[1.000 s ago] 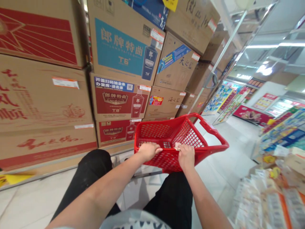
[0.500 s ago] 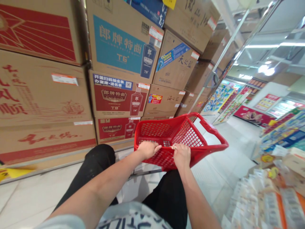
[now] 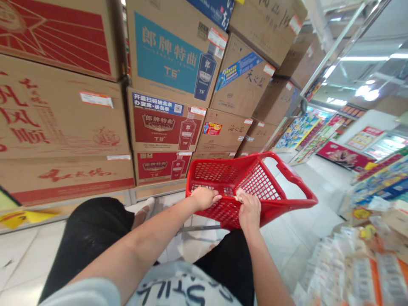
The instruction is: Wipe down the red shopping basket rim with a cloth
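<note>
A red plastic shopping cart with lattice walls stands just ahead of my knees, its handle pointing right. My left hand is closed over the cart's near rim. A little to the right, my right hand is closed on the same rim. A small pale, crumpled thing shows at the right hand's fingertips; what it is I cannot make out. Through the gap between my arms, part of the cart's dark metal frame is visible below the basket.
Stacked cardboard cartons with price tags line the left and far side, close to the cart. A slanting metal pole rises beside them. Packaged goods lie at the lower right. A tiled aisle runs off to the right between shelves.
The view has shifted slightly, so the cartons and cart appear farther right. My left knee has swung outward to the left, and a foot shows beside it. Both hands keep their hold on the rim.
</note>
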A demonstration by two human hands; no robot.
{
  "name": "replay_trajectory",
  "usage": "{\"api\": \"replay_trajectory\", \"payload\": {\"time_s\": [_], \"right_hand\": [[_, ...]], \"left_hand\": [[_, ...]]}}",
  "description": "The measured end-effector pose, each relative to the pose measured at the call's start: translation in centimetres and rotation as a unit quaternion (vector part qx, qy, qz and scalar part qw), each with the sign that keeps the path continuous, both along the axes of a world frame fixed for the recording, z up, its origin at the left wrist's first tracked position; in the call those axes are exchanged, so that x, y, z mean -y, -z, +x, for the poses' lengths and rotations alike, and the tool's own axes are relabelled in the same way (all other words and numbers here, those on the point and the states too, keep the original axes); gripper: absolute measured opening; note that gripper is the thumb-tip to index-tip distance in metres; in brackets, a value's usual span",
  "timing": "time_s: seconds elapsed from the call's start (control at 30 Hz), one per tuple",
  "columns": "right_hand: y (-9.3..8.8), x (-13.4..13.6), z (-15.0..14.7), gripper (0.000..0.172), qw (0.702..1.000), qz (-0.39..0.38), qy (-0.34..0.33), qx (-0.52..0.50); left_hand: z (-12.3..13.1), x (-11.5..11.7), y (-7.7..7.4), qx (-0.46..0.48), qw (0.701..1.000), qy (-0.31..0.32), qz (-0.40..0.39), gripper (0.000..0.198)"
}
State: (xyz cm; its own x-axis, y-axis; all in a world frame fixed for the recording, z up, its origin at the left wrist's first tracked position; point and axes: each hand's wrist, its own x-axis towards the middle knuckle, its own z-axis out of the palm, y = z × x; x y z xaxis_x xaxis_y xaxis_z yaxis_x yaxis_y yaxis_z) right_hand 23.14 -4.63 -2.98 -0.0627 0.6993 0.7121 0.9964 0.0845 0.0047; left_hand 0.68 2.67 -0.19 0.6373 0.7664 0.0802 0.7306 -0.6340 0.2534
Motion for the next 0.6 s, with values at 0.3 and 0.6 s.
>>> {"api": "replay_trajectory", "payload": {"time_s": [0.3, 0.6], "right_hand": [[1.5, 0.5, -1.3, 0.051, 0.993, -0.017, -0.114, 0.018], [-1.5, -2.3, -2.3, 0.023, 0.996, -0.032, 0.038, -0.078]], "left_hand": [[-0.1, -0.1, -0.4, 0.007, 1.000, -0.004, 0.011, 0.063], [-0.9, -0.7, -0.3, -0.002, 1.000, -0.020, 0.021, 0.063]]}}
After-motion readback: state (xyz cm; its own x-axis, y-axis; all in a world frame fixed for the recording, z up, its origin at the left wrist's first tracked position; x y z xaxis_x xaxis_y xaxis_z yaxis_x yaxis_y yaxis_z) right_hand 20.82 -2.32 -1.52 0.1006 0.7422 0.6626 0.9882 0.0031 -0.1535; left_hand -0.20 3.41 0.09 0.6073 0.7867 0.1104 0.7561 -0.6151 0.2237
